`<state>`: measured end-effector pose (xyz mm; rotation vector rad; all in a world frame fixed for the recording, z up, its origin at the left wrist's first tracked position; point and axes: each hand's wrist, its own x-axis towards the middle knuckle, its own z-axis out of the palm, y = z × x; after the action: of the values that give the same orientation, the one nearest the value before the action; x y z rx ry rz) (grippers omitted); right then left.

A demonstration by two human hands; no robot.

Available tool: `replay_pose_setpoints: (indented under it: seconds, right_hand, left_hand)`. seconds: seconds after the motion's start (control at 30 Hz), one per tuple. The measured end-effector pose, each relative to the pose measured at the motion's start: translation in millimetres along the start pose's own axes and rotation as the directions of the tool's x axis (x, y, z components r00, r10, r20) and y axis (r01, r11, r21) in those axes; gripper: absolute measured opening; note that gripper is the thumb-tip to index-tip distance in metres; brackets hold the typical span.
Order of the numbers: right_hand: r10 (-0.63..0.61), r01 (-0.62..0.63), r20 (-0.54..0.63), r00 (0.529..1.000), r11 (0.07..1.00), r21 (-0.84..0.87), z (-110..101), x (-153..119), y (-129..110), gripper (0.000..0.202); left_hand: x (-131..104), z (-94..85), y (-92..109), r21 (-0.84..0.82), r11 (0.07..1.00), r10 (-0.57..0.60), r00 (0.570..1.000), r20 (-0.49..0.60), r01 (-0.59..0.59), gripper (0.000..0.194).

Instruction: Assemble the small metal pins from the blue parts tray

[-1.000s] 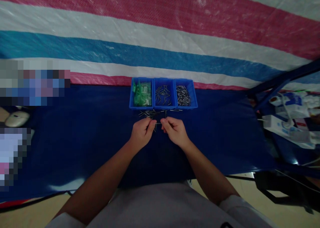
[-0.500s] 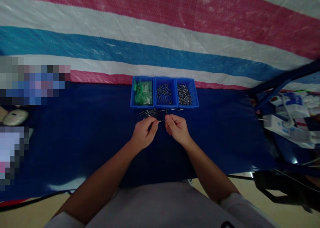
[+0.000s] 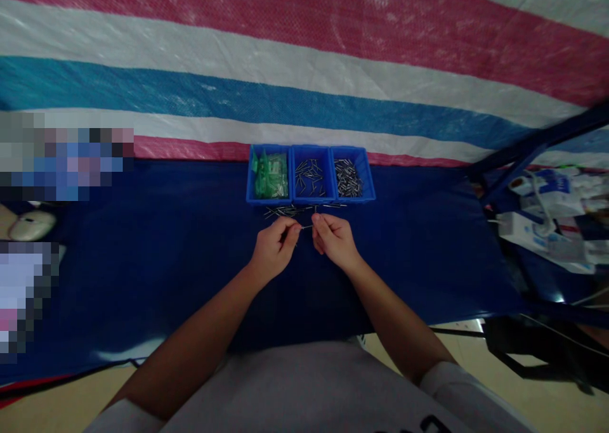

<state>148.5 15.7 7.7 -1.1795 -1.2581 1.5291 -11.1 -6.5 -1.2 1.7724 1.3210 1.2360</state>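
Observation:
A thin silver metal pin (image 3: 307, 227) runs level between my two hands, just in front of the blue bins. My left hand (image 3: 275, 248) pinches one end between thumb and forefinger. At the other end, my right hand (image 3: 337, 239) has thumb and fingertips closed on it; a small dark tip sticks up above that thumb. Just beyond the fingers, several loose metal pins (image 3: 281, 212) lie on the blue table cover. The middle blue bin (image 3: 311, 154) holds scattered pins, and the right bin (image 3: 365, 160) a denser heap of short metal pieces. Exact pin details are too small to read.
Green-marked plastic bags (image 3: 272, 178) fill the left bin. A striped sheet (image 3: 304, 65) rises behind the table. A computer mouse (image 3: 32, 226) sits at the left, near blurred-out items. On the right are a dark metal frame (image 3: 511, 170) and white boxes (image 3: 528, 233).
The view has shifted slightly. Both hands keep nearly the same pose with the pin between them, which now tilts a little.

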Motion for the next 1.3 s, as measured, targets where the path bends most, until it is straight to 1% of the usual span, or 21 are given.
replay_pose_setpoints:
  seconds: [0.17, 0.3, 0.37, 0.47, 0.57, 0.67, 0.77, 0.83, 0.9, 1.03, 1.17, 1.3]
  right_hand:
    - [-0.021, 0.022, 0.021, 1.000, 0.998, -0.053, 1.2, -2.7, -1.1, 0.048]
    - [-0.023, 0.025, 0.027, 0.999, 0.998, -0.054, 1.6, -2.9, -0.3, 0.048]
    - [-0.019, 0.019, 0.021, 1.000, 0.999, -0.040, 1.1, -2.1, 0.9, 0.048]
    - [-0.021, 0.021, 0.006, 1.000, 0.999, -0.024, -0.2, -0.6, 1.8, 0.049]
    - [-0.025, 0.025, -0.005, 1.000, 0.999, -0.042, -0.7, 0.0, 0.3, 0.050]
    - [-0.018, 0.018, -0.004, 1.000, 0.998, -0.066, 0.7, -0.9, -2.3, 0.051]
    - [-0.008, 0.010, 0.021, 1.000, 0.996, -0.086, 2.2, -2.1, -3.9, 0.051]
    - [-0.008, 0.011, 0.031, 0.999, 0.996, -0.086, 2.2, -2.1, -3.7, 0.051]
    - [-0.014, 0.016, 0.025, 1.000, 0.997, -0.073, 1.2, -1.3, -2.7, 0.051]
    - [-0.019, 0.019, 0.004, 1.000, 1.000, -0.023, -0.9, 1.2, 0.7, 0.051]
    - [-0.013, 0.013, 0.005, 1.000, 1.000, -0.026, -0.7, 1.6, 1.7, 0.051]
    - [-0.004, 0.004, 0.019, 1.000, 1.000, -0.031, 0.8, 0.5, -0.2, 0.050]
  left_hand:
    - [0.6, -1.0, -0.3, 0.070, 0.998, 0.006, 1.000, -0.005, -0.006, 0.027]
    - [-0.4, -1.9, -1.4, 0.073, 0.997, 0.027, 0.999, -0.038, -0.024, 0.034]
    - [-1.0, -2.4, -1.1, 0.044, 0.999, 0.034, 0.999, -0.042, -0.032, 0.031]
    - [-1.2, -2.4, 0.2, 0.004, 0.999, 0.049, 0.999, -0.020, -0.049, 0.019]
    - [-0.8, -1.7, 0.8, 0.023, 0.998, 0.055, 0.998, -0.012, -0.055, 0.016]
    - [-0.6, -1.8, -0.2, 0.044, 0.997, 0.058, 0.998, -0.024, -0.057, 0.023]
    - [-0.8, -2.8, -1.3, 0.040, 0.997, 0.064, 0.997, -0.040, -0.062, 0.033]
    - [-1.1, -3.3, -1.1, 0.039, 0.997, 0.071, 0.997, -0.044, -0.069, 0.036]
    - [-1.5, -3.6, -0.1, 0.037, 0.996, 0.084, 0.996, -0.034, -0.083, 0.034]
    - [-2.4, -4.4, 3.0, 0.000, 0.996, 0.092, 0.996, -0.017, -0.092, 0.022]
    - [-1.7, -4.8, 3.4, 0.021, 0.998, 0.065, 0.996, -0.058, -0.064, 0.015]
    - [-0.9, -4.7, 1.3, 0.010, 1.000, 0.027, 0.998, -0.058, -0.026, 0.015]
